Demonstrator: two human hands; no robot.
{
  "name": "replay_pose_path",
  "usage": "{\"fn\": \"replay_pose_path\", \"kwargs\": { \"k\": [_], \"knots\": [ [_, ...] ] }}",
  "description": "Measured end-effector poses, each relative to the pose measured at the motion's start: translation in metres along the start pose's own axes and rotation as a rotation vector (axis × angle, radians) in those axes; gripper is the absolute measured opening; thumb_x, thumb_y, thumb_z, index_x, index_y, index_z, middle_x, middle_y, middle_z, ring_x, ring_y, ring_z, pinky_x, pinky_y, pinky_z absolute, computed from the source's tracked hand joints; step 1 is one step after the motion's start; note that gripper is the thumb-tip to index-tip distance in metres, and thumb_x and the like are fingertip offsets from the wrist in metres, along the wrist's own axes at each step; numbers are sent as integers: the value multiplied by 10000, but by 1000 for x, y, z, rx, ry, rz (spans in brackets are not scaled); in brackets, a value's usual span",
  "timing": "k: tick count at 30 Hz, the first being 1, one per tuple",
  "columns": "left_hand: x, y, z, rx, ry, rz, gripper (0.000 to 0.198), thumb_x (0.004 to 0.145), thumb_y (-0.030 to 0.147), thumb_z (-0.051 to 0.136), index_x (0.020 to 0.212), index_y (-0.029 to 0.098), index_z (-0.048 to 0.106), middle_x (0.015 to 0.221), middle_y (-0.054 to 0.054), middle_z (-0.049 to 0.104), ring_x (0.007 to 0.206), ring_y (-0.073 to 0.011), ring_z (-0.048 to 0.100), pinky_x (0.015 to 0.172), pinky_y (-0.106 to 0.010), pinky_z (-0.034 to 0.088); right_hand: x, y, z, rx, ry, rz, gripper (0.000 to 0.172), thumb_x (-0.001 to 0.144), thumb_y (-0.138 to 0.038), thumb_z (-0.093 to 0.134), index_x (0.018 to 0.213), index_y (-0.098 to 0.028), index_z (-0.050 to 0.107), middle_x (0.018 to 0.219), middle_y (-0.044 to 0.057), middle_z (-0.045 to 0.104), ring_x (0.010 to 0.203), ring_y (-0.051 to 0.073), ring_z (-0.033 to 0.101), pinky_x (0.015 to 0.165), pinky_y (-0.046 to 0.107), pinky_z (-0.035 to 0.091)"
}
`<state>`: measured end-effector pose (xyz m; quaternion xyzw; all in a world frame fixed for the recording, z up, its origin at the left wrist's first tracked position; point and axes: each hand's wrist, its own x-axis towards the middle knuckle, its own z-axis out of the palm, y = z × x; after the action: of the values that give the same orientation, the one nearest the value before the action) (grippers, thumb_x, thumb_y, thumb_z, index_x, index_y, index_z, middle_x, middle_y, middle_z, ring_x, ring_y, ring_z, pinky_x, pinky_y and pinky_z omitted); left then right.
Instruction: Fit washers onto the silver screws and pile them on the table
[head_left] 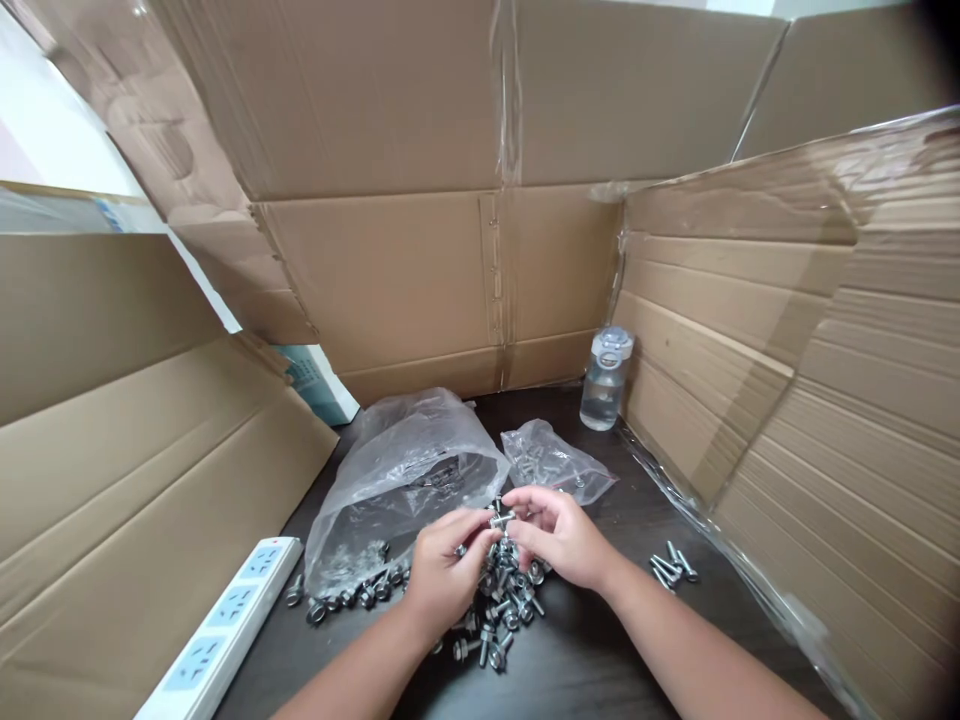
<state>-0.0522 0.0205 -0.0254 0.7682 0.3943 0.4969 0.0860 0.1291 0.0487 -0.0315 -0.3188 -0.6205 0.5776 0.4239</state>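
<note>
My left hand [450, 570] is closed, with thumb and forefinger pinching a small silver bolt [502, 519]. My right hand [559, 535] meets it from the other side, its thumb and fingers curled about the bolt's right end. The exact fingertip contact is too small to make out. Below both hands lies a loose pile of silver flanged bolts [517, 605], partly hidden by the left hand. Behind them, a large clear plastic bag [412, 440] lies with its mouth toward me, more bolts along its edge. A smaller zip bag [555, 460] holding metal pieces lies behind my right hand.
Several bolts [673, 565] lie apart at the right. A white power strip [225, 625] runs along the left. At the back right stands a water bottle [606, 380]; a blue-and-white box [319, 383] is at the back left. Cardboard walls [390, 290] enclose the dark table [592, 660].
</note>
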Motion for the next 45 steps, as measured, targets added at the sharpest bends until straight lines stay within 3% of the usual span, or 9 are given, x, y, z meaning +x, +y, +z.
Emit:
{"fn": "replay_pose_path", "kwargs": {
  "k": [5, 10, 14, 21, 25, 31, 36, 40, 45],
  "knots": [
    [-1, 3, 5, 22, 2, 11, 100, 869, 167, 626, 892, 179, 722, 738, -22, 702, 633, -120, 642, 597, -201, 517, 0, 0, -2, -65, -5, -16, 381, 781, -460, 670, 969, -130, 636, 555, -17, 587, 469, 142, 595, 517, 275, 489],
    [-5, 0, 8, 53, 16, 80, 105, 875, 163, 615, 936, 175, 700, 761, -33, 696, 653, -123, 636, 620, -213, 513, 0, 1, -3, -185, 4, -49, 402, 846, -537, 570, 831, -145, 658, 482, -21, 549, 391, 125, 521, 434, 248, 423],
    [-8, -1, 10, 87, 9, 163, 126, 885, 157, 596, 984, 169, 673, 817, -58, 697, 714, -140, 651, 670, -233, 527, 0, 5, -4, -339, 81, -130, 527, 884, -595, 486, 595, -163, 577, 422, -11, 484, 404, 114, 446, 446, 246, 347],
    [-11, -1, 15, 172, 16, 237, 134, 913, 172, 547, 998, 165, 650, 803, -67, 683, 695, -145, 647, 632, -230, 526, 4, 13, -5, -543, 176, -285, 657, 915, -652, 367, 490, -168, 491, 480, 13, 475, 483, 120, 414, 534, 272, 321],
    [-10, 1, 14, 192, 28, 248, 153, 927, 186, 524, 1005, 169, 654, 831, -75, 698, 741, -150, 674, 682, -232, 547, 2, 9, -2, -605, 193, -348, 607, 938, -611, 367, 541, -176, 516, 529, 18, 503, 529, 136, 447, 579, 270, 355],
    [-9, 3, 13, 236, 71, 275, 193, 933, 173, 497, 1025, 183, 667, 868, -73, 718, 776, -159, 692, 702, -234, 549, -2, 0, 9, -642, 145, -418, 409, 982, -473, 379, 887, -189, 656, 844, 82, 686, 793, 198, 627, 778, 315, 466],
    [-8, 0, 12, 294, 139, 320, 196, 929, 175, 498, 1013, 187, 675, 879, -63, 733, 785, -162, 703, 722, -238, 549, 1, -3, 25, -668, 188, -385, 353, 995, -425, 448, 875, -157, 644, 850, 33, 667, 812, 168, 635, 799, 329, 512],
    [-4, -2, 9, 361, 184, 351, 177, 917, 181, 509, 990, 187, 670, 863, -57, 735, 763, -172, 693, 713, -259, 535, 10, -4, 37, -680, 292, -297, 359, 997, -421, 458, 832, -155, 633, 773, 14, 636, 705, 137, 607, 696, 300, 535],
    [6, 1, -3, 457, 140, 354, 136, 879, 205, 530, 947, 172, 643, 761, -51, 693, 688, -184, 633, 692, -303, 492, 30, -16, 35, -637, 338, -231, 322, 981, -399, 501, 805, -165, 635, 772, 12, 636, 678, 124, 593, 665, 278, 537]
  ]
}}
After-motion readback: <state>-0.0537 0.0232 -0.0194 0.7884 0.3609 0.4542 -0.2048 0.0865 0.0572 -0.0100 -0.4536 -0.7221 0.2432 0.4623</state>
